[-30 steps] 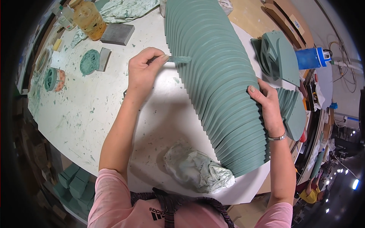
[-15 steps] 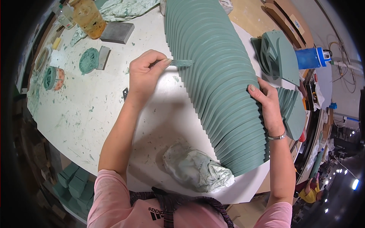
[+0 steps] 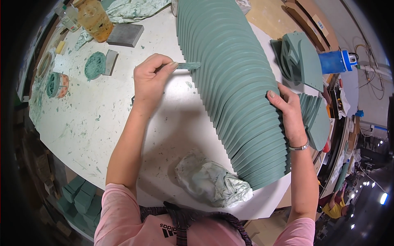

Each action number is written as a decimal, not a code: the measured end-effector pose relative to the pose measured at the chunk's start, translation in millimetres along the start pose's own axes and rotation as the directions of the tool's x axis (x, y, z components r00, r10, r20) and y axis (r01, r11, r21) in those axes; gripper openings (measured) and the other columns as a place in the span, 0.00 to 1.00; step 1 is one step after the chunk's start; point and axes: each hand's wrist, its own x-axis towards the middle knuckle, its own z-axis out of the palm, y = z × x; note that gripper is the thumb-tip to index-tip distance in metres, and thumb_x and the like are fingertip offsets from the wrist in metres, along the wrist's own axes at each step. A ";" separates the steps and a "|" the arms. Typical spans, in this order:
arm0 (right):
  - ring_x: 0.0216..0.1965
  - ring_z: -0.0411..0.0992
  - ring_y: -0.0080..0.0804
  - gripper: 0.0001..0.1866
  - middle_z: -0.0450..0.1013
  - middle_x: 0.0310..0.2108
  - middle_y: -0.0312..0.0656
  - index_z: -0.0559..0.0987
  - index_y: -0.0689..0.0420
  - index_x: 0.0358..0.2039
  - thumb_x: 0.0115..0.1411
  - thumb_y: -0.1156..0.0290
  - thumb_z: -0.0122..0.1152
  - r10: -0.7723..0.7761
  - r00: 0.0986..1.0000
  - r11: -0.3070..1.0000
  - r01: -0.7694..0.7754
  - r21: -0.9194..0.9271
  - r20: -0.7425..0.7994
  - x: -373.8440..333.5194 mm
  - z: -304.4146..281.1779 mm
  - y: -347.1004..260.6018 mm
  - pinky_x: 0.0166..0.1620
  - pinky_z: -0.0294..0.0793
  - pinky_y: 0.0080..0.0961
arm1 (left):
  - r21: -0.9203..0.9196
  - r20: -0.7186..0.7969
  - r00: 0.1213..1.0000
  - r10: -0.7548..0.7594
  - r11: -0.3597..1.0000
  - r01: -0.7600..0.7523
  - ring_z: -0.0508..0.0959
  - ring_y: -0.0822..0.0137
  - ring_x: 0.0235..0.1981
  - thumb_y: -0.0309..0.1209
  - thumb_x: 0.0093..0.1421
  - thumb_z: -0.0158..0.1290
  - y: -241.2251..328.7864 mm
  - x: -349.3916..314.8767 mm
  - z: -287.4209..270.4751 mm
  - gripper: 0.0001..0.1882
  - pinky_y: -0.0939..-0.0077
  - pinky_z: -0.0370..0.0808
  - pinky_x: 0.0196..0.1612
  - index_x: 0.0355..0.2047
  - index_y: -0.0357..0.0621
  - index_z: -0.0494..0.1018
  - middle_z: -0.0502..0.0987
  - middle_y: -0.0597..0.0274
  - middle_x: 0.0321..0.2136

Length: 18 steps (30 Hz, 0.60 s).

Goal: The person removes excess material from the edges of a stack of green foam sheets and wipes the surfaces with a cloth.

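A long, curved green piece (image 3: 234,86) with many thin stepped ribs lies across the white table. My left hand (image 3: 150,80) pinches a narrow flat strip (image 3: 189,65) smeared with green between thumb and fingers. The strip's far end overlaps the left edge of the ribs; whether it touches them I cannot tell. On the opposite side my right hand (image 3: 287,108) grips the ribbed piece, thumb on top and fingers over its right edge, partly hidden. A crumpled, green-stained cloth (image 3: 213,180) lies by the near end of the piece.
Left on the table are a mound of green paste (image 3: 95,65), a grey scraper blade (image 3: 110,62), a metal block (image 3: 125,35), a tub of paste (image 3: 57,84) and a jar of amber liquid (image 3: 94,20). Other green parts (image 3: 301,57) and a blue bottle (image 3: 332,62) stand right.
My left hand has drawn slightly to the left, bringing the strip's end back toward the left edge of the ribs. My right hand keeps its place.
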 end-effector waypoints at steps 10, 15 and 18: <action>0.41 0.74 0.28 0.32 0.78 0.41 0.46 0.77 0.72 0.52 0.58 0.55 0.68 0.008 1.000 1.000 -0.008 -0.027 0.001 -0.9 -0.1 -2.1 0.50 0.71 0.23 | 0.013 -0.049 0.999 0.005 1.000 -0.005 0.67 0.75 0.25 0.22 0.58 0.58 1.2 4.5 3.6 0.04 0.80 0.64 0.30 0.28 0.33 0.75 0.74 0.65 0.24; 0.41 0.74 0.28 0.32 0.78 0.41 0.46 0.77 0.72 0.52 0.58 0.55 0.68 0.008 1.000 0.999 -0.007 -0.040 0.007 0.0 -1.4 -1.9 0.50 0.71 0.23 | 0.047 -0.086 0.995 0.059 0.997 -0.055 0.67 0.76 0.25 0.21 0.58 0.59 4.9 7.2 3.1 0.04 0.80 0.65 0.29 0.27 0.33 0.75 0.74 0.65 0.24; 0.41 0.74 0.28 0.33 0.78 0.41 0.47 0.76 0.72 0.52 0.58 0.55 0.68 0.015 1.000 0.999 -0.014 -0.049 0.012 0.3 -1.5 -1.7 0.50 0.71 0.23 | 0.044 -0.064 0.996 0.066 0.997 -0.063 0.67 0.75 0.25 0.21 0.58 0.59 5.0 6.2 3.1 0.04 0.80 0.65 0.29 0.28 0.33 0.75 0.74 0.65 0.24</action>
